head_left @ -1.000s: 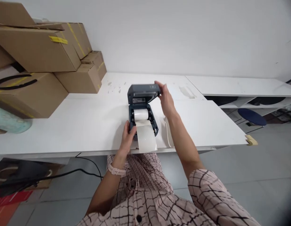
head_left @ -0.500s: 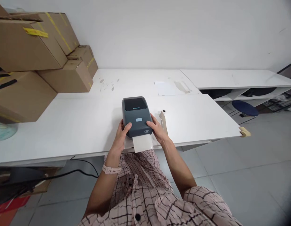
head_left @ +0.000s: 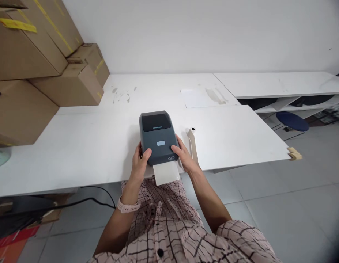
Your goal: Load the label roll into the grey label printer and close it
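Observation:
A dark grey label printer [head_left: 156, 137] sits with its lid closed at the front edge of the white table [head_left: 89, 149]. A strip of white label paper [head_left: 166, 173] hangs out of its front slot over the table edge. My left hand [head_left: 140, 164] grips the printer's front left corner, thumb on top. My right hand [head_left: 183, 157] holds the front right corner, thumb pressing on the lid. A pale watch [head_left: 127, 207] is on my left wrist.
Stacked cardboard boxes [head_left: 34, 65] fill the table's left end. A beige strip [head_left: 193, 144] lies just right of the printer, and a white sheet [head_left: 195, 98] farther back. A blue stool [head_left: 292, 121] stands under the right shelf. Black cables [head_left: 62, 204] run on the floor.
The printer's lid, held up by my right hand a second ago, has come down and is closed. Both hands now clasp the printer's front corners, and the paper strip sticks out shorter.

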### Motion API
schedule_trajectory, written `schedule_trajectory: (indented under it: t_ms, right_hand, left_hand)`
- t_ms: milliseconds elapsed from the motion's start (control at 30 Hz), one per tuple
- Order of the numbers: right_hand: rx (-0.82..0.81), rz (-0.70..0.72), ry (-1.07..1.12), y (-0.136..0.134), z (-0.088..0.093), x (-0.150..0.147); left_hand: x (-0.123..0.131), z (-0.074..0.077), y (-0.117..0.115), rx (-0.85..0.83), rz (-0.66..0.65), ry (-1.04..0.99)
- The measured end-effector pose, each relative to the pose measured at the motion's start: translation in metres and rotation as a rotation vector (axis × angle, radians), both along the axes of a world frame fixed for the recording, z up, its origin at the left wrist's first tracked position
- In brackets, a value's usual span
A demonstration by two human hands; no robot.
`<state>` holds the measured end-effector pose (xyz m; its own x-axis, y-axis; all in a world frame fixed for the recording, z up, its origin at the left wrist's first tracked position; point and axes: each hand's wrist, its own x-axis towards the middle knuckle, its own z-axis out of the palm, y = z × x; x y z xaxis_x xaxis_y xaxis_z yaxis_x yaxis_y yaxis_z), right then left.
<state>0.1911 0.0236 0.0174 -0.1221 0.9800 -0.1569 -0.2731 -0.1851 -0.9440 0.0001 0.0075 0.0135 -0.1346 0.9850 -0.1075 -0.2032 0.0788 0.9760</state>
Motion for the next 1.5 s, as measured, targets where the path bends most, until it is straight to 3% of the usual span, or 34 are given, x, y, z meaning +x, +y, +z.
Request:
schedule_trajectory:
  t_ms: [400, 733, 900, 1000, 1167, 1267, 1367, 1433, 1500]
  right_hand:
    - [0.025, 0.049, -0.005, 0.000, -0.009, 0.002]
    - [0.094, 0.003, -0.053, 0.003, -0.010, -0.001]
    - [0.076, -0.022, -0.039, 0.002, -0.011, -0.005]
    - [0.067, -0.031, -0.021, 0.003, -0.012, -0.005]
    - [0.047, -0.024, 0.029, 0.005, -0.013, -0.004]
    - [0.050, -0.036, 0.035, 0.004, -0.013, -0.007]
    - [0.069, -0.052, -0.021, 0.000, -0.008, -0.007]
    - [0.166, -0.125, -0.172, -0.004, 0.001, -0.005]
    - [0.381, -0.213, -0.408, -0.009, 0.015, -0.002]
  left_hand:
    - [-0.001, 0.000, 0.001, 0.001, -0.012, 0.039]
    - [0.000, -0.013, 0.003, 0.045, 0.036, 0.077]
    - [-0.001, -0.004, 0.008, 0.029, 0.009, 0.052]
    - [0.000, 0.000, -0.009, 0.023, 0.011, 0.089]
    - [0.009, -0.008, -0.068, -0.112, 0.216, 0.358]
    - [0.018, -0.005, -0.082, -0.173, 0.046, 0.297]
    - [0.026, 0.005, -0.076, -0.232, -0.083, 0.085]
    - [0.029, 0.011, -0.069, -0.256, -0.092, 0.018]
    - [0.031, 0.014, -0.067, -0.229, -0.085, 0.011]
